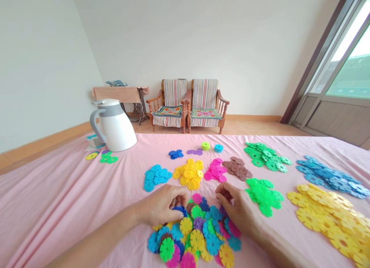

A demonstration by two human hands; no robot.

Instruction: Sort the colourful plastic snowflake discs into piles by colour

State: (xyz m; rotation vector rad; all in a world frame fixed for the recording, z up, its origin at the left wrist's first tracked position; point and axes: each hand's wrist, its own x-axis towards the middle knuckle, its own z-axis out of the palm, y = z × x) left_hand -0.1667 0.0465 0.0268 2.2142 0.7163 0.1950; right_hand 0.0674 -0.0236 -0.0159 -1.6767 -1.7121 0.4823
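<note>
A mixed pile of flower-shaped, notched plastic discs (197, 239) lies in front of me on a pink cloth. At its upper left, my left hand (166, 204) is closed, with a dark blue disc (181, 210) between thumb and fingers. My right hand (235, 204) is over the pile's upper right, fingers curled and thumb close to the index finger; what it holds, if anything, is hidden. Just beyond the hands lie sorted heaps: light blue discs (156, 176), yellow discs (189, 173), pink discs (215, 170) and brown discs (237, 168).
Bright green discs (264, 196), darker green discs (266, 156), blue discs (329, 176) and large yellow discs (332, 216) spread to the right. Small blue (176, 154) and purple heaps (195, 151) lie farther back. A white jug (119, 129) stands left. Two wooden armchairs (204, 102) are beyond.
</note>
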